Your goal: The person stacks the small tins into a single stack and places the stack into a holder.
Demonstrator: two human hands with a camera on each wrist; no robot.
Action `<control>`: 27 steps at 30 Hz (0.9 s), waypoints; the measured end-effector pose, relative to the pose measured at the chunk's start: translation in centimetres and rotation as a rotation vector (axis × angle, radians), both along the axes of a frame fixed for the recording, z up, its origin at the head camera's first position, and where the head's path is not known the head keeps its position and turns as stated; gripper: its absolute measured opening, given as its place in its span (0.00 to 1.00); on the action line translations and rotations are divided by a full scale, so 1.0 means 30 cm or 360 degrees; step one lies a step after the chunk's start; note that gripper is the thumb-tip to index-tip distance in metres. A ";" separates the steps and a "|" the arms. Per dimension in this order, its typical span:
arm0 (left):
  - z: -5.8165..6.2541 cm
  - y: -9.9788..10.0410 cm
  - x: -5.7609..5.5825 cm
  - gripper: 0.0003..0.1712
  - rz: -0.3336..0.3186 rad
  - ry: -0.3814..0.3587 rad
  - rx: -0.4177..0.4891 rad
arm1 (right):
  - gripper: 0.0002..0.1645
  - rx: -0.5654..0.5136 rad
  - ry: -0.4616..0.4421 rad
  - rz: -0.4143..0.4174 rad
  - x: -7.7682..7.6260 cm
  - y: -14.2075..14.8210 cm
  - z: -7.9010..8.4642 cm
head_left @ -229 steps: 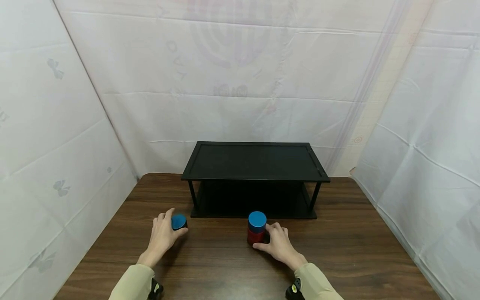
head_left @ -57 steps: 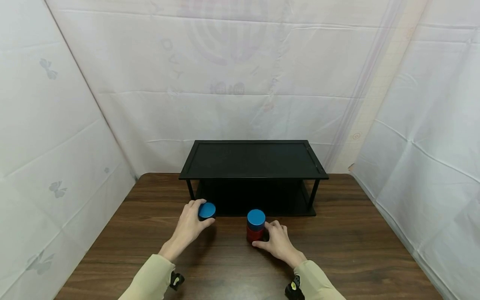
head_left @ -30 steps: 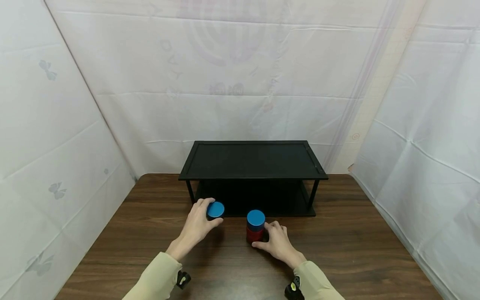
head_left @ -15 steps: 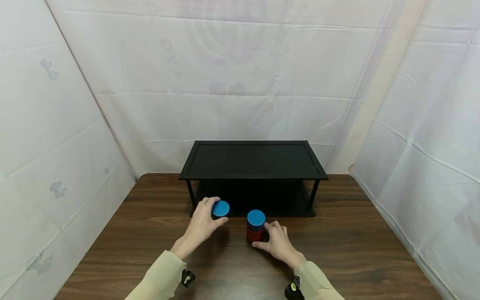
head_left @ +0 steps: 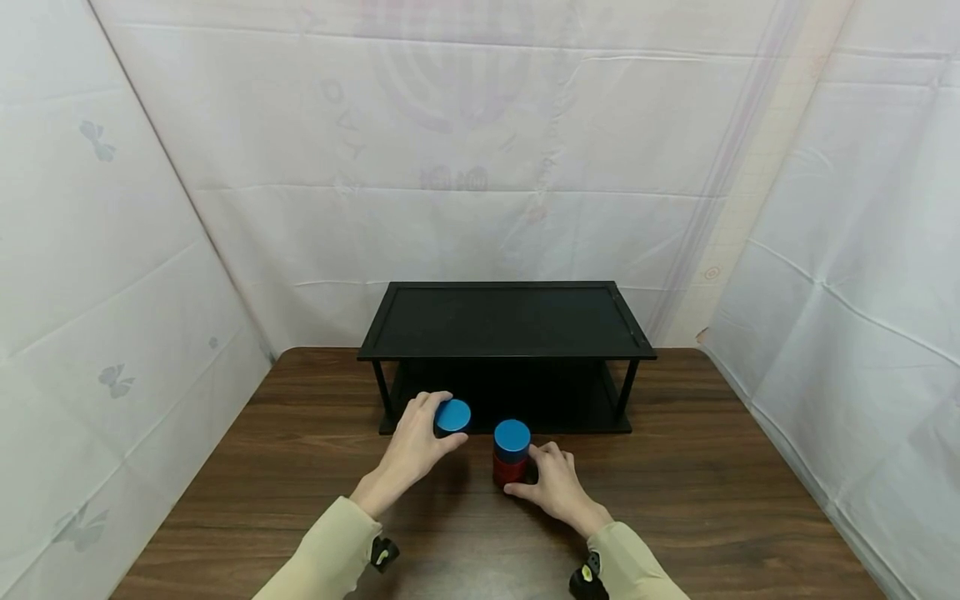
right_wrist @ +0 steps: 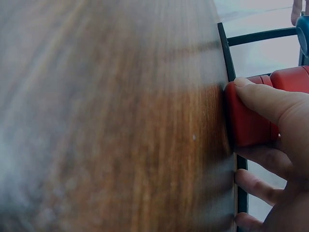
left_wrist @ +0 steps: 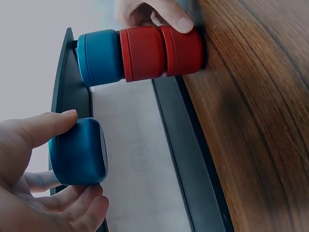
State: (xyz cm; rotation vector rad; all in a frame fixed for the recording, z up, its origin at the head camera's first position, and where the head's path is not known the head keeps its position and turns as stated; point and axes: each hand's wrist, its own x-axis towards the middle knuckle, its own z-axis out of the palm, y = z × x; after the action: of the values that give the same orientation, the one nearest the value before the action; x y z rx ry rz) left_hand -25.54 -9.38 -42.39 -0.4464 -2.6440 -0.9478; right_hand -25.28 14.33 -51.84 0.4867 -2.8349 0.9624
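Note:
My left hand [head_left: 411,442] grips a small round blue canister [head_left: 453,415] between thumb and fingers, held in the air left of a stack. In the left wrist view this canister [left_wrist: 79,152] stands apart from the stack, higher than the red ones. Three canisters make up the upright stack: a blue one [left_wrist: 101,58] on top, a red one [left_wrist: 145,53] in the middle and another red one [left_wrist: 186,53] on the table. Low down on the right side, my right hand [head_left: 558,487] holds the bottom red canister [right_wrist: 248,118] between thumb and fingers.
Behind the stack stands a black two-tier rack [head_left: 510,321] on the dark wooden table [head_left: 712,500]. White patterned sheets [head_left: 480,167] hang at the back and both sides. A black wrist camera [head_left: 384,552] sits by the left sleeve.
Over these seconds my left hand has carried the blue canister rightward from the table's left part, up close to the stack. The right hand and the stack have stayed put.

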 end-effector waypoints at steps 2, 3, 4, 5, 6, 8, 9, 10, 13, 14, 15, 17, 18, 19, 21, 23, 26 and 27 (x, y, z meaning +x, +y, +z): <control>0.005 0.006 0.003 0.35 -0.0012 0.0003 0.0009 | 0.35 0.0002 -0.0005 -0.0004 0.000 -0.001 0.001; 0.007 0.009 0.004 0.35 -0.0017 0.0003 0.0012 | 0.35 0.0002 -0.0005 -0.0005 0.000 -0.001 0.002; 0.010 0.013 0.006 0.35 -0.0024 0.0002 0.0014 | 0.35 0.0003 -0.0005 -0.0005 0.000 -0.001 0.002; 0.012 0.016 0.008 0.35 -0.0030 0.0006 0.0013 | 0.35 0.0003 -0.0002 -0.0005 0.000 -0.001 0.002; 0.015 0.018 0.009 0.35 -0.0037 0.0013 0.0009 | 0.34 0.0002 0.0000 -0.0004 -0.001 -0.001 0.002; 0.020 0.024 0.012 0.35 -0.0044 0.0004 0.0015 | 0.34 0.0001 0.0004 -0.0003 -0.001 0.000 0.002; 0.023 0.027 0.013 0.35 -0.0046 -0.0001 0.0016 | 0.34 0.0000 0.0005 -0.0002 -0.002 0.000 0.001; 0.025 0.029 0.014 0.35 -0.0049 0.0000 0.0021 | 0.34 0.0002 0.0004 -0.0003 -0.002 0.000 0.000; 0.029 0.036 0.013 0.35 -0.0053 -0.0009 0.0036 | 0.34 0.0008 0.0002 -0.0005 -0.003 0.000 -0.001; 0.030 0.038 0.013 0.35 -0.0055 -0.0006 0.0037 | 0.34 0.0009 0.0002 -0.0004 -0.004 0.000 -0.002; 0.029 0.040 0.012 0.35 -0.0062 0.0006 0.0031 | 0.34 0.0010 0.0002 -0.0004 -0.004 0.000 -0.002; 0.030 0.044 0.012 0.34 -0.0072 0.0021 0.0023 | 0.34 0.0012 0.0003 -0.0004 -0.004 0.000 -0.002; 0.030 0.046 0.012 0.34 -0.0080 0.0026 0.0020 | 0.34 0.0011 0.0004 -0.0003 -0.004 0.000 -0.002; 0.031 0.049 0.012 0.34 -0.0088 0.0036 0.0017 | 0.34 0.0013 0.0006 -0.0003 -0.004 0.000 -0.002; 0.033 0.053 0.013 0.34 -0.0102 0.0047 0.0012 | 0.34 0.0013 0.0007 -0.0001 -0.004 0.000 -0.002; 0.037 0.059 0.014 0.35 -0.0110 0.0026 0.0024 | 0.34 0.0016 0.0009 0.0002 -0.004 0.001 -0.002; 0.041 0.067 0.015 0.35 -0.0114 0.0012 0.0039 | 0.34 0.0012 0.0010 0.0004 -0.003 0.001 -0.002; 0.041 0.069 0.015 0.35 -0.0114 0.0017 0.0037 | 0.34 0.0012 0.0011 0.0005 -0.002 0.002 -0.002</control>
State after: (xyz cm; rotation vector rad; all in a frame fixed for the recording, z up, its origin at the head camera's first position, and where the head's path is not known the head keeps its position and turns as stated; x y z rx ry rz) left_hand -25.08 -7.31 -41.16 -0.5425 -2.6204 -0.9934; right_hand -25.35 14.38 -51.91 0.4941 -2.8334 0.9487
